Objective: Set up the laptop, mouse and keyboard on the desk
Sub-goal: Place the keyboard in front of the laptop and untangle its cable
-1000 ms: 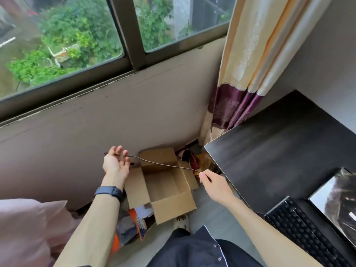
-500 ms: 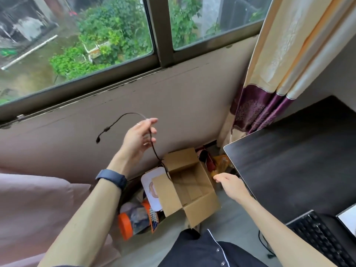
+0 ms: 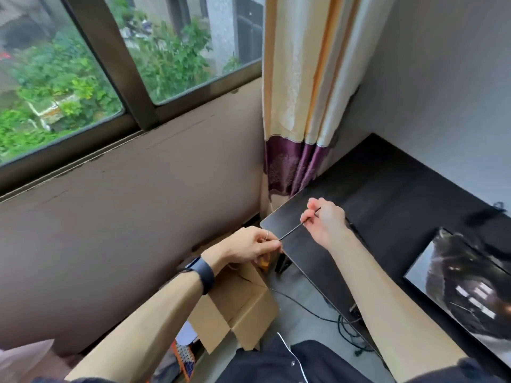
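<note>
A thin black cable (image 3: 294, 230) is stretched taut between my two hands at the near left corner of the dark desk (image 3: 387, 194). My left hand (image 3: 255, 246) pinches its lower end just off the desk corner. My right hand (image 3: 325, 219) pinches its upper end above the desk surface. The laptop (image 3: 464, 286) lies at the right with its screen lit. More black cable (image 3: 312, 313) trails down across the floor below the desk edge. The keyboard and mouse are out of sight.
An open cardboard box (image 3: 240, 302) stands on the floor under my left forearm, against the wall below the window (image 3: 83, 78). A cream and purple curtain (image 3: 298, 106) hangs in the corner behind the desk. A dark object (image 3: 486, 217) lies at the desk's far right.
Both hands have moved right and up from over the box to the desk corner. My right hand has taken hold of the cable again, which is now pulled tight between the hands.
</note>
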Motion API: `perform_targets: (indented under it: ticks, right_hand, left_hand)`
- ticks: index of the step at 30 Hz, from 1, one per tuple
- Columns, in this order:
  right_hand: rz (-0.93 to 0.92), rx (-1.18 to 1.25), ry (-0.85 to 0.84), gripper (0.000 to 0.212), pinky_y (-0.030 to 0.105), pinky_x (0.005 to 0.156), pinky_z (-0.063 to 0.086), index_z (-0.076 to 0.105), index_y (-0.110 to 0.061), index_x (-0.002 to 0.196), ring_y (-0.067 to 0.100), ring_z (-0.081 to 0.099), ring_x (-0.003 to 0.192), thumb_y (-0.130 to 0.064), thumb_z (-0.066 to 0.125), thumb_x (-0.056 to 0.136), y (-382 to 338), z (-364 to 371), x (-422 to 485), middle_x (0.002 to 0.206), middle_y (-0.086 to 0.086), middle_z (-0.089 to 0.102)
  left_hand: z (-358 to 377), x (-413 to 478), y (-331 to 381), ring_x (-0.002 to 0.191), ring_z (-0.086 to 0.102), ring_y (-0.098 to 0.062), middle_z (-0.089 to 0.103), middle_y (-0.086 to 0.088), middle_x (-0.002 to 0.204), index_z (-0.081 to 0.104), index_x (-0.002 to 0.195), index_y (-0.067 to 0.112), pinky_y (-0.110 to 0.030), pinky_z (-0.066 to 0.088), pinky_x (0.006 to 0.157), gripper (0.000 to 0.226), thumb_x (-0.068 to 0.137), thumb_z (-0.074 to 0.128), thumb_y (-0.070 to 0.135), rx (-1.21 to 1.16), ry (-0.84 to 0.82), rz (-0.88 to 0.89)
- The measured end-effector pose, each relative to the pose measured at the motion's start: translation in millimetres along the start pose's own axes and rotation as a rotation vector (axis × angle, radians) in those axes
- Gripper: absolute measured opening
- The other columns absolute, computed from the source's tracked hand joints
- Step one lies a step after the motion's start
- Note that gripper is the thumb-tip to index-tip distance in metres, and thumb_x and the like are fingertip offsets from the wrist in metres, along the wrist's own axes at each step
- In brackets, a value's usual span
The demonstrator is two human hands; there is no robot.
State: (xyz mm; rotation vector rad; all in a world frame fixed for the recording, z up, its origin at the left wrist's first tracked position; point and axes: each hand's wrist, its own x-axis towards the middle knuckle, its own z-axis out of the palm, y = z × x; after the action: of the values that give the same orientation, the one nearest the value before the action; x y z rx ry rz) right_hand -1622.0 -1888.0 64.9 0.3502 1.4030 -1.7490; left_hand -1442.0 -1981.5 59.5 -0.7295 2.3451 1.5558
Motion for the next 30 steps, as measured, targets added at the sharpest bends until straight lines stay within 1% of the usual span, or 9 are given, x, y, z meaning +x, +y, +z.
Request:
perform_targets:
  ticks: [3,7,10,12,16,20,23,27,30]
  right_hand:
    - [-0.030,-0.199,0.095,0.028,0.022,0.040,0.023,0.060,-0.006,0.103,0.008,0.024,0.037,-0.018,0.034,0.106,-3,-33,13,0.074,0.002,0.047]
    - [-0.065,-0.596,0.190,0.039,0.022,0.040,0.025,0.065,-0.011,0.106,0.011,0.033,0.047,-0.029,0.030,0.104,14,-75,23,0.076,0.001,0.051]
    - [-0.152,-0.883,0.172,0.036,0.031,0.068,0.042,0.063,-0.017,0.108,0.019,0.052,0.074,-0.027,0.029,0.101,29,-93,29,0.078,0.000,0.060]
    - [-0.196,-1.024,0.122,0.034,0.038,0.085,0.044,0.060,-0.025,0.112,0.027,0.058,0.092,-0.029,0.028,0.101,42,-95,35,0.080,0.000,0.064]
    - [-0.243,-1.289,-0.022,0.040,0.041,0.093,0.045,0.054,-0.033,0.125,0.028,0.059,0.101,-0.042,0.020,0.105,80,-82,66,0.101,0.002,0.066]
    - [-0.417,-1.598,-0.119,0.031,0.043,0.087,0.048,0.053,-0.017,0.115,0.030,0.057,0.100,-0.024,0.025,0.105,129,-62,113,0.106,0.005,0.060]
    - [-0.677,-1.772,-0.029,0.030,0.042,0.072,0.042,0.052,-0.012,0.094,0.034,0.056,0.086,-0.022,0.026,0.105,158,-43,149,0.092,0.008,0.057]
    - [-1.053,-1.845,0.010,0.038,0.037,0.063,0.029,0.056,-0.009,0.086,0.032,0.048,0.074,-0.030,0.030,0.105,187,-17,188,0.084,0.010,0.055]
    - [-1.168,-1.804,0.045,0.034,0.037,0.062,0.025,0.056,-0.007,0.086,0.029,0.042,0.072,-0.027,0.035,0.105,198,-9,202,0.084,0.011,0.053]
  left_hand:
    - [11,28,-11,0.078,0.068,-0.009,0.076,0.000,0.089,0.074,0.096,0.024,-0.024,0.052,0.077,0.022,0.091,0.064,0.043,0.064,0.017,-0.048]
    - [30,48,-48,0.101,0.063,-0.010,0.069,0.006,0.112,0.065,0.118,0.028,-0.021,0.042,0.087,0.028,0.093,0.061,0.038,0.102,0.090,-0.200]
    - [38,57,-90,0.113,0.060,-0.017,0.067,0.004,0.120,0.060,0.123,0.028,-0.023,0.041,0.092,0.031,0.094,0.057,0.038,0.084,0.161,-0.356]
    - [42,60,-119,0.118,0.058,-0.020,0.065,0.000,0.126,0.057,0.128,0.025,-0.026,0.042,0.098,0.035,0.094,0.055,0.037,0.077,0.191,-0.443]
    - [49,68,-179,0.121,0.056,-0.024,0.057,-0.006,0.135,0.051,0.135,0.022,-0.030,0.043,0.099,0.043,0.095,0.054,0.037,0.044,0.270,-0.593]
    - [67,78,-250,0.125,0.050,-0.034,0.042,-0.013,0.144,0.041,0.142,0.022,-0.042,0.044,0.104,0.054,0.094,0.052,0.046,0.024,0.331,-0.829]
    - [87,83,-299,0.134,0.037,-0.043,0.029,-0.017,0.152,0.028,0.148,0.020,-0.051,0.038,0.108,0.070,0.092,0.053,0.052,-0.045,0.376,-1.041]
    - [116,97,-357,0.144,0.017,-0.047,0.005,-0.016,0.163,0.008,0.156,0.016,-0.059,0.028,0.112,0.089,0.091,0.054,0.056,-0.184,0.461,-1.289]
    - [133,113,-387,0.143,0.017,-0.048,-0.004,-0.015,0.163,-0.001,0.157,0.018,-0.062,0.031,0.108,0.096,0.090,0.059,0.052,-0.251,0.558,-1.350]
